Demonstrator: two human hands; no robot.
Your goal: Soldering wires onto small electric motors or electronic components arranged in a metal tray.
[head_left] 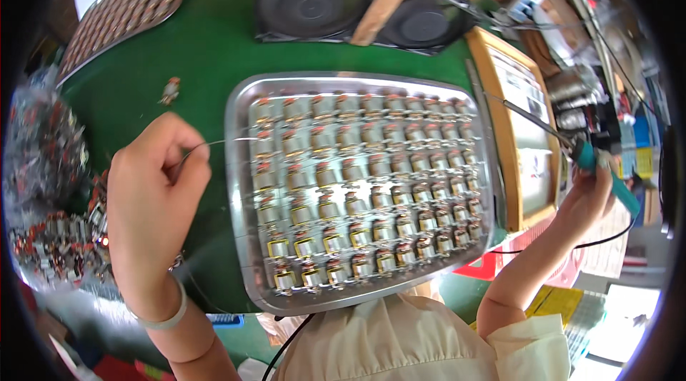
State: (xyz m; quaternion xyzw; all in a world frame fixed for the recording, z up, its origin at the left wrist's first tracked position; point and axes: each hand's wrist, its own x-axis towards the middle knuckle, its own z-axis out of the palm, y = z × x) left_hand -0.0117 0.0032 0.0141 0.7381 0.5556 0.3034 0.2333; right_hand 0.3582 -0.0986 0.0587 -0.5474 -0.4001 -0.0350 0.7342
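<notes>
A shiny metal tray lies before me, filled with rows of small motor-like parts with silver bodies and orange or yellow trim. Left of the tray, my left hand is closed in a pinch on a thin solder wire, whose end reaches over the tray's left rim. Out to the right, my right hand grips a soldering iron by its teal handle. Its long metal shaft points back toward the tray's upper right corner, and a black cord trails from the handle.
On the green table lies one loose part. A second filled tray sits far left, near a plastic bag of parts and a loose pile. Black fans stand at the back, a wooden frame at right.
</notes>
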